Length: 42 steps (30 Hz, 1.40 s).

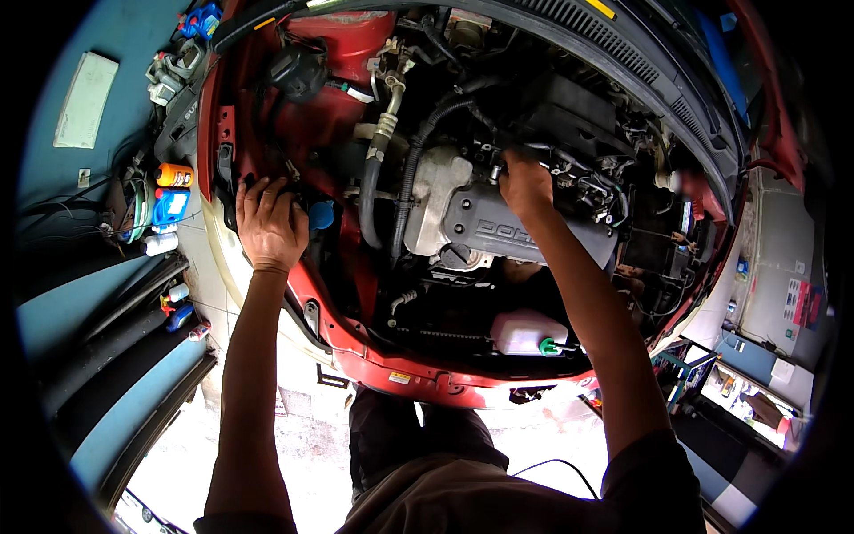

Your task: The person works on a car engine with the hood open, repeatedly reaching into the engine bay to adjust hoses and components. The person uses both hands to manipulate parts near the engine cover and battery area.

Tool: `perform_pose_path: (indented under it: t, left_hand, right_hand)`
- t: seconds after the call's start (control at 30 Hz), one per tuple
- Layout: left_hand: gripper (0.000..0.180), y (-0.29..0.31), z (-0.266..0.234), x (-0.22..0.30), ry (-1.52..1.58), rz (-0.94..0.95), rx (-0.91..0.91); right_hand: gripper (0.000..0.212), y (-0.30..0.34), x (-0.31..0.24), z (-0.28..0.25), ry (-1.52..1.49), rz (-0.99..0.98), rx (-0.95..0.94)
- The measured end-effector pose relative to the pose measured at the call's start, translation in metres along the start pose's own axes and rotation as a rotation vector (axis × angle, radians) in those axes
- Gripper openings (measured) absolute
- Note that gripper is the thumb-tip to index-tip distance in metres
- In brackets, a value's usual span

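My left hand (271, 222) lies flat with its fingers apart on the left front edge of the red car body (311, 289). Beside its fingertips is a round blue cap (321, 214). Over the engine, my right hand (527, 182) reaches to the far side of the grey engine cover (498, 222), fingers curled down. A small shiny metal piece (495, 170) shows at its fingertips; whether it is a tool or an engine part cannot be told. A black oil filler cap (455, 257) sits on the engine's near side.
A thick hose (369, 191) runs left of the engine. In front stands a whitish coolant reservoir (525, 333) with a green cap (549, 347). A battery (654, 254) sits at the right. Bottles (172, 206) stand along the left wall, and the raised hood (783, 133) is at far right.
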State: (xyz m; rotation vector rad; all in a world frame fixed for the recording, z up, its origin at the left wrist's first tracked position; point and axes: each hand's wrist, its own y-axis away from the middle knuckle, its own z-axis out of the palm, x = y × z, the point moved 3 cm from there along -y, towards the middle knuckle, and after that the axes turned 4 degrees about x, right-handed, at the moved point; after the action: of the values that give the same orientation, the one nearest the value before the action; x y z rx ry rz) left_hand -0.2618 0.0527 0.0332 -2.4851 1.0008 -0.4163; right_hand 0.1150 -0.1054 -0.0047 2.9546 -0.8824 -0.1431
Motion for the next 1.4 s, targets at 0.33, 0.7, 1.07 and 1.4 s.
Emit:
perform_pose_path:
  t: [0.33,0.7,1.07,1.4]
  left_hand:
    - [0.019,-0.001,0.001,0.003,0.011,0.001,0.007]
    - [0.019,-0.001,0.000,0.003,-0.010,0.021,0.003]
    - [0.021,0.001,0.005,0.002,-0.053,0.066,-0.003]
    - [0.021,0.004,0.009,-0.002,-0.088,0.078,-0.016]
  right_hand:
    - [0.019,0.002,0.009,-0.001,-0.038,-0.051,0.136]
    - [0.028,0.000,0.006,0.002,0.002,0.057,0.050]
    - [0.030,0.001,0.001,-0.003,-0.011,0.194,-0.002]
    - [0.036,0.005,0.007,0.006,-0.130,0.220,0.098]
